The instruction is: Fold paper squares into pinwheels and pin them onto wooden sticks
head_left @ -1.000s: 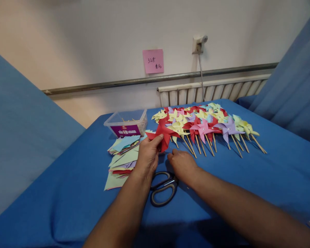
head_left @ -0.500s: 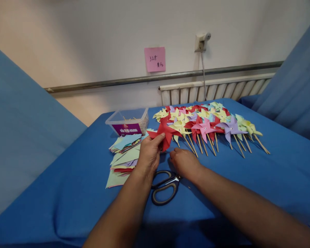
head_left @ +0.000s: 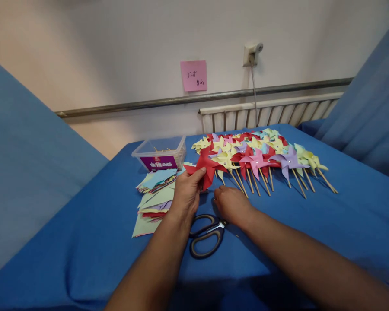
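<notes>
Between the thumb and fingers of my left hand (head_left: 187, 188) is a red paper pinwheel (head_left: 207, 168), its folded blades facing me. My right hand (head_left: 231, 204) is low over the cloth just right of it, fingers curled and pointing away. Whatever those fingertips hold or touch is hidden. Dark-handled scissors (head_left: 207, 235) lie below both hands, their blades partly covered by my right hand. Left of my left hand are stacked sheets of coloured paper (head_left: 155, 196). Finished pinwheels on sticks (head_left: 257, 160) lie in rows beyond my right hand.
Behind the paper stands a clear plastic box (head_left: 160, 151) with a purple label and thin sticks inside. A blue cloth (head_left: 94, 233) covers the table. Along the wall run a metal rail (head_left: 155, 103) and a radiator (head_left: 272, 113). Blue curtains (head_left: 29, 164) hang at both sides.
The view has shifted very slightly. Both hands keep nearly the same pose, and the red pinwheel stays in my left hand.
</notes>
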`<state>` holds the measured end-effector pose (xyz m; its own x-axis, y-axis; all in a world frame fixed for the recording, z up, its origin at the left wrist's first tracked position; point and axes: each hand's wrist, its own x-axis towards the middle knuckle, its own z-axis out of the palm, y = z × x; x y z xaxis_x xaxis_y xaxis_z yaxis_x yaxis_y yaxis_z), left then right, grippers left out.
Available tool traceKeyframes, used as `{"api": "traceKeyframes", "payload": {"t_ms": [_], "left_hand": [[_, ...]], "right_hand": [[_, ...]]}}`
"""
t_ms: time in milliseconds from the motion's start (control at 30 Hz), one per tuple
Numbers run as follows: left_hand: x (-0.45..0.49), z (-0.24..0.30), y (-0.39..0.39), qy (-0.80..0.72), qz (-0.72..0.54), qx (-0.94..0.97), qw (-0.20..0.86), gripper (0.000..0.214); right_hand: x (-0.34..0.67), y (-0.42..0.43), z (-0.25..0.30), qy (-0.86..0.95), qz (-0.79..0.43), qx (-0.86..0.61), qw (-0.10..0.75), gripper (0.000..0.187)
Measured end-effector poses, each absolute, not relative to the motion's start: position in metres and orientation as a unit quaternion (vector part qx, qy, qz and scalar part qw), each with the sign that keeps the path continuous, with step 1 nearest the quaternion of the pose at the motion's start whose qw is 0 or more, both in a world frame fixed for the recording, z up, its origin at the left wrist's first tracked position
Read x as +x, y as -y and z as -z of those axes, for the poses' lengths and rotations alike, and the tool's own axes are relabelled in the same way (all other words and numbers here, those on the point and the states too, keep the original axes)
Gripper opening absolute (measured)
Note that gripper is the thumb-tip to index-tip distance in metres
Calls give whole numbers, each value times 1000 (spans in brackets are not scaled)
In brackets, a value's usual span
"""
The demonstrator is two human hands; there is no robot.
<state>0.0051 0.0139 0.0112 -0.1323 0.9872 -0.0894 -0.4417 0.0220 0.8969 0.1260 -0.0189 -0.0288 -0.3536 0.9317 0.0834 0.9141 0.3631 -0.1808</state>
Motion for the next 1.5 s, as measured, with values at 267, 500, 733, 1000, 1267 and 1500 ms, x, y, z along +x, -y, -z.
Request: {"api": "traceKeyframes", "payload": {"t_ms": [267, 500, 733, 1000, 1267, 1500], "left_hand": [[3, -7, -17, -435, -618, 330, 566, 28], [0, -5, -19, -483, -624, 359, 499, 28], [4, 0, -16, -514, -597, 443, 427, 31], [12, -2, -8, -522, -545, 497, 429, 35], [17, -8, -4, -463, -560, 413, 549, 36], [15, -8, -5, -434, -543, 378, 611, 37]], "right_hand": [[125, 16, 43, 826, -31, -547, 131, 16], [150, 10, 28, 790, -103, -499, 341, 12], [156, 5, 22, 704, -85, -404, 577, 9], [153, 5, 23, 710, -46, -411, 570, 12], [154, 8, 21, 706, -52, -448, 546, 13], [155, 10, 18, 707, -43, -452, 543, 13]]}}
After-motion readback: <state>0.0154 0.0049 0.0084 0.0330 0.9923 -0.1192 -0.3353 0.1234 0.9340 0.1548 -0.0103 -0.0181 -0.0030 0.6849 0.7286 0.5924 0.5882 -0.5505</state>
